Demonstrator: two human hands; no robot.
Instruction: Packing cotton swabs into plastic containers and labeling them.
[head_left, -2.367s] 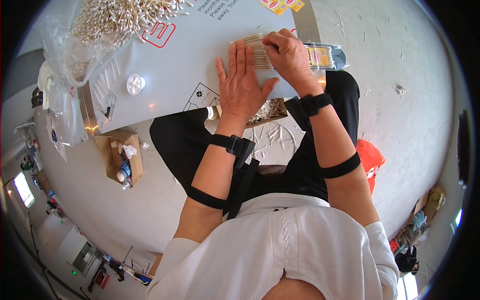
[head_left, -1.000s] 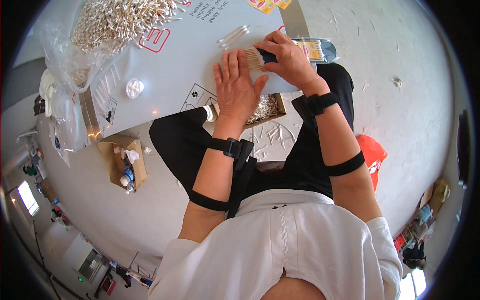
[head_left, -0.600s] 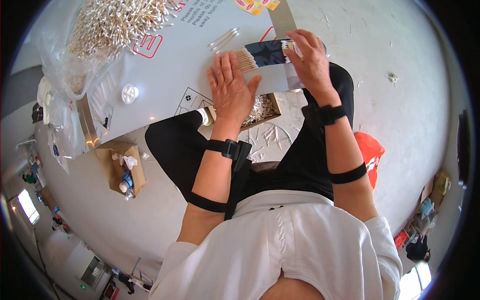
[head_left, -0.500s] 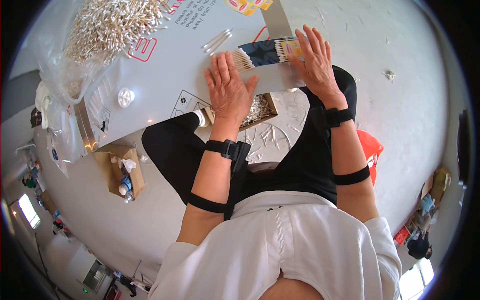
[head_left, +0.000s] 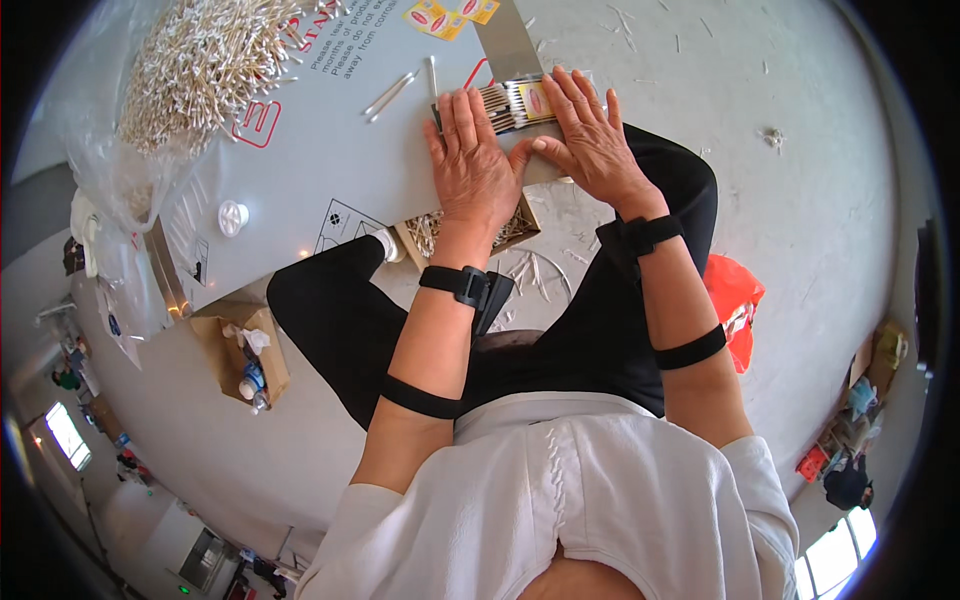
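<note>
My left hand (head_left: 468, 170) lies flat with its fingers stretched over one end of a row of cotton swabs (head_left: 494, 103) at the table's near edge. My right hand (head_left: 600, 150) rests with fingers extended on the other end, partly covering a yellow printed card (head_left: 535, 101) on the swabs. The thumbs of both hands come close together below the row. Part of the row is hidden under my fingers. A few loose cotton swabs (head_left: 391, 97) lie on the grey table to the left.
A big heap of cotton swabs (head_left: 205, 75) sits in clear plastic at far left. Yellow cards (head_left: 430, 18) lie at the back. A white round container (head_left: 232, 217) stands near the left edge. Below are an open cardboard box (head_left: 523, 232), another box (head_left: 215, 350) and a red bag (head_left: 735, 305).
My left hand has slid right toward my right hand. The swabs under it have moved up to the card, covering most of the dark strip that showed between them.
</note>
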